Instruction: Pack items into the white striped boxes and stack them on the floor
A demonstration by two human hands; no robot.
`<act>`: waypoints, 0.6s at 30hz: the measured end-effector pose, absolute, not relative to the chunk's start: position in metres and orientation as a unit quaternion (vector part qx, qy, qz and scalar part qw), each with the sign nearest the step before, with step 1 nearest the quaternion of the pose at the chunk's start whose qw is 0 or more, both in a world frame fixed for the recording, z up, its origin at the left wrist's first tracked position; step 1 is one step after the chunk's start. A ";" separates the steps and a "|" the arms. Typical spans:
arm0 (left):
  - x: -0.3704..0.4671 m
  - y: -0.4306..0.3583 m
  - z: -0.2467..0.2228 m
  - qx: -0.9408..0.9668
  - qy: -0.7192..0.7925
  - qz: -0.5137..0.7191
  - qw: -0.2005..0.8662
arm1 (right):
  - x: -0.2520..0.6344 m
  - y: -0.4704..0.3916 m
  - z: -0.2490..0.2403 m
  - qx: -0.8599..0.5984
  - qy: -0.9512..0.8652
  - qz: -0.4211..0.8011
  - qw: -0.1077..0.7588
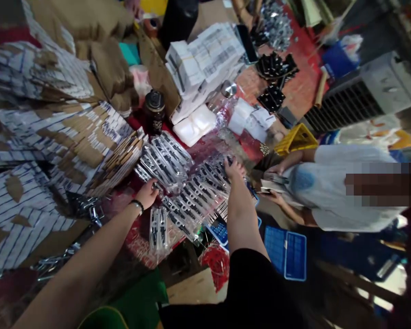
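At table's (140,246) near edge, narrow bare strip; packets (192,196) in rows beyond. Left hand (148,194) outstretched at their left edge, right hand (235,169) palm-down at right; fingers bent, whether clamped can't tell. Jar (155,109), paper stacks (205,59) crowd far side.

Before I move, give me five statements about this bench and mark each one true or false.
1. The left hand and right hand are both at the bagged parts. True.
2. The right wrist wears a bracelet. False: the dark band is on the left wrist.
3. The dark lidded jar stands upright. True.
4. A blue container lies at the picture's left edge. False: the blue tray is right of the right forearm.
5. A co-worker wears a white top. True.
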State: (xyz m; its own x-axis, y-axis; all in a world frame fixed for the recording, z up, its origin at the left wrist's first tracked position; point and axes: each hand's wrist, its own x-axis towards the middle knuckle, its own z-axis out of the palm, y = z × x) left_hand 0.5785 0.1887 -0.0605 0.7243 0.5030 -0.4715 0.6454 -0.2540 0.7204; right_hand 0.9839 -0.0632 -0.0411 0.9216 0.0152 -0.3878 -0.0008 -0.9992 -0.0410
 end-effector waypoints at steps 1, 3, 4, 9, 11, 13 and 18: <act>0.573 0.188 -0.061 0.773 0.362 -0.065 0.517 | 0.981 -0.065 -0.047 -0.980 0.002 0.200 0.017; 0.552 0.182 -0.058 0.748 0.368 -0.023 0.552 | 0.973 -0.066 -0.054 -0.981 0.000 0.192 0.013; 0.536 0.176 -0.056 0.745 0.379 0.004 0.549 | 0.969 -0.066 -0.056 -0.982 -0.004 0.191 0.011; 0.459 0.117 -0.043 0.795 0.388 -0.029 0.466 | 0.933 -0.062 -0.053 -0.982 -0.011 0.187 0.000; 0.442 0.098 -0.040 0.775 0.415 -0.107 0.464 | 0.909 -0.059 -0.049 -0.983 -0.019 0.182 -0.010; 0.429 0.090 -0.038 0.747 0.458 -0.166 0.453 | 0.882 -0.056 -0.045 -0.983 -0.027 0.179 -0.021; 0.376 0.097 -0.028 0.731 0.489 -0.177 0.443 | 0.810 -0.051 -0.037 -0.982 -0.034 0.182 -0.024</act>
